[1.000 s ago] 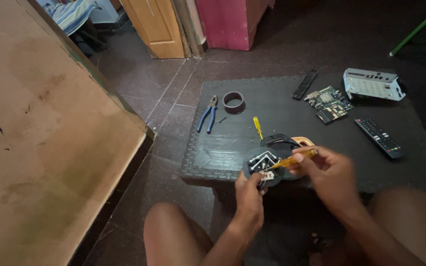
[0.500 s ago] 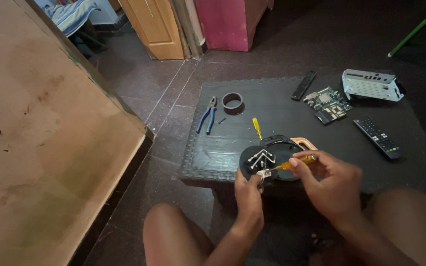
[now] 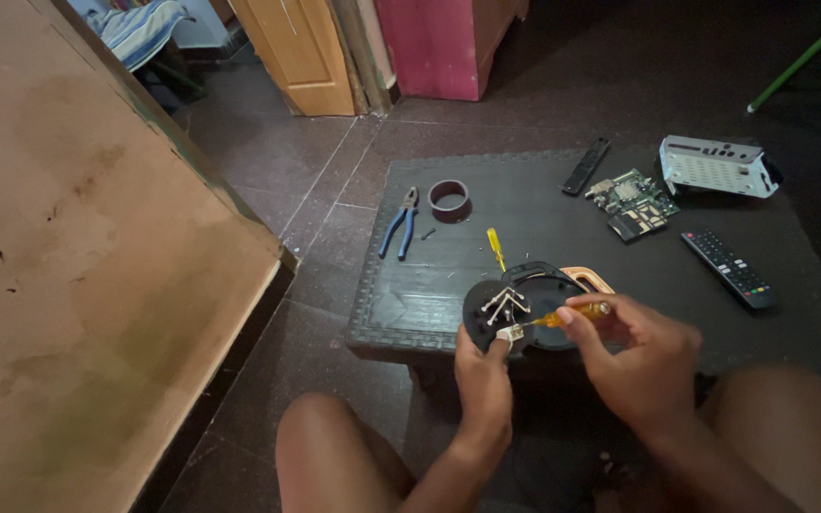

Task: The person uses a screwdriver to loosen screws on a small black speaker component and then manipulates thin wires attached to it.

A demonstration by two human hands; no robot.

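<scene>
The left hand (image 3: 484,385) is closed around the lower edge of a round black device (image 3: 525,313), and it holds this device tilted up at the near edge of the dark table (image 3: 410,304), just in front of the person's knees. The open side of the device faces the camera, and some pale metal contacts (image 3: 504,306) show inside it, in its left half. The thumb of this hand presses near a small white part at the bottom of the device.

The right hand (image 3: 634,351) grips a small screwdriver with an amber handle (image 3: 577,312); its fingers are closed around the handle. The long axis of the screwdriver lies nearly level, from right to left, and the tip points left toward the white part and the contacts. The tip seems to touch there, but I cannot tell exactly which part it meets. So the working point lies to the left of the right hand and just above the left thumb.

Farther back on the table lie 1 yellow screwdriver (image 3: 495,247), blue-handled pliers (image 3: 399,226), a roll of dark tape (image 3: 449,199), a green circuit board (image 3: 631,199), a grey casing (image 3: 717,164) and 2 remote controls (image 3: 731,269).
</scene>
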